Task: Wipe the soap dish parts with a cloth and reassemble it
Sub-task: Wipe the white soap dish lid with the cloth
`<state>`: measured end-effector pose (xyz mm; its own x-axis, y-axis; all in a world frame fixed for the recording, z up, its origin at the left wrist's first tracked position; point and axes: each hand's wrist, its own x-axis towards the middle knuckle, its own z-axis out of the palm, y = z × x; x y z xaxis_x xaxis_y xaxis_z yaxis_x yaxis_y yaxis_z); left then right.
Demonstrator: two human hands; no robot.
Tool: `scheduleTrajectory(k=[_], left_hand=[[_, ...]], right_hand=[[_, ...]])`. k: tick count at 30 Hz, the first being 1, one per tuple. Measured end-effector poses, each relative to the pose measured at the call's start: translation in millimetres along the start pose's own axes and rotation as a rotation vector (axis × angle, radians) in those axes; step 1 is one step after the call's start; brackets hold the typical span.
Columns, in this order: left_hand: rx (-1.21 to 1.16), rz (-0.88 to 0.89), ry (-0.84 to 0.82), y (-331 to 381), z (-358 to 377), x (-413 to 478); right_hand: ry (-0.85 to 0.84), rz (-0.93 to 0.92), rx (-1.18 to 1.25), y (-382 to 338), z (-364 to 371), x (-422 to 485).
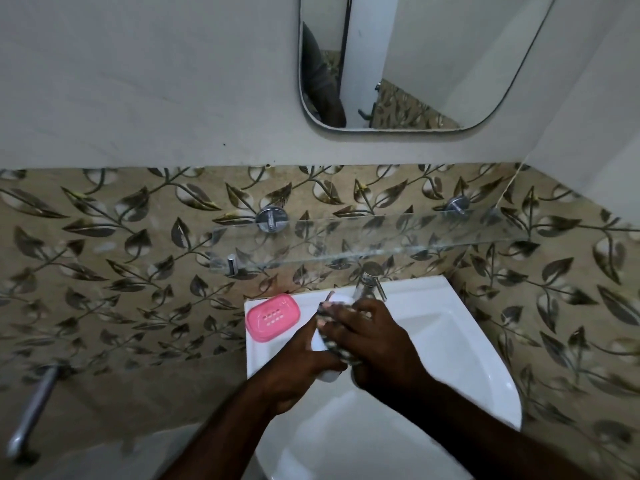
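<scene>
A pink slotted soap dish tray (273,317) lies on the left rear ledge of the white sink (460,344). My left hand (298,365) grips the white soap dish base (320,341) above the basin. My right hand (377,344) presses a checked cloth (341,351) against that white part. Most of the white part and the cloth is hidden by my fingers.
A chrome tap (369,282) stands at the sink's back edge, just beyond my hands. An empty glass shelf (363,240) is fixed above it, with a mirror (408,64) higher on the wall. A metal pipe (31,407) sticks out at the lower left.
</scene>
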<state>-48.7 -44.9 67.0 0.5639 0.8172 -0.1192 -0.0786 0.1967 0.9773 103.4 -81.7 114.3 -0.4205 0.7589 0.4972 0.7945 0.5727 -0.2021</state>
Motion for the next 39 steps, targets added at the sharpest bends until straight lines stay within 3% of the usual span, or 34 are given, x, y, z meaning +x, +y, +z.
scheduleTrajectory(k=[2,6,10,14,17,21,23,27,29,33,34,37,39], left_hand=[[0.032,-0.013,0.013,0,-3,-1],[0.044,0.025,0.049,4,3,2],[0.091,0.094,0.007,0,5,0],[0.127,0.098,0.079,-10,10,-6],[0.156,0.109,0.124,-15,13,-7],[0.179,0.105,0.138,-14,12,-11],[0.23,0.133,0.146,-11,10,-13],[0.355,0.145,0.138,-7,6,-12],[0.342,0.136,0.137,-9,6,-14],[0.325,0.159,0.161,-11,6,-22],[0.346,0.163,0.17,-11,6,-22],[0.373,0.154,0.174,-14,4,-19],[0.356,0.142,0.166,-15,5,-20]], right_hand=[[-0.048,-0.109,-0.008,4,-7,0],[0.009,0.213,0.085,14,-11,8],[-0.046,0.251,0.063,8,-8,8],[-0.06,0.4,0.105,21,-10,8],[-0.071,0.319,0.051,9,-13,4],[-0.145,-0.005,-0.005,-17,-19,-9],[-0.161,-0.084,-0.007,-9,-24,-8],[-0.046,0.271,0.094,4,-21,2],[-0.023,0.227,0.043,-12,-13,0],[-0.087,-0.143,-0.031,-19,-14,-13],[-0.077,-0.112,-0.02,-11,-16,-11],[0.032,0.254,0.032,0,-15,1],[0.028,0.209,-0.035,-15,-11,3]])
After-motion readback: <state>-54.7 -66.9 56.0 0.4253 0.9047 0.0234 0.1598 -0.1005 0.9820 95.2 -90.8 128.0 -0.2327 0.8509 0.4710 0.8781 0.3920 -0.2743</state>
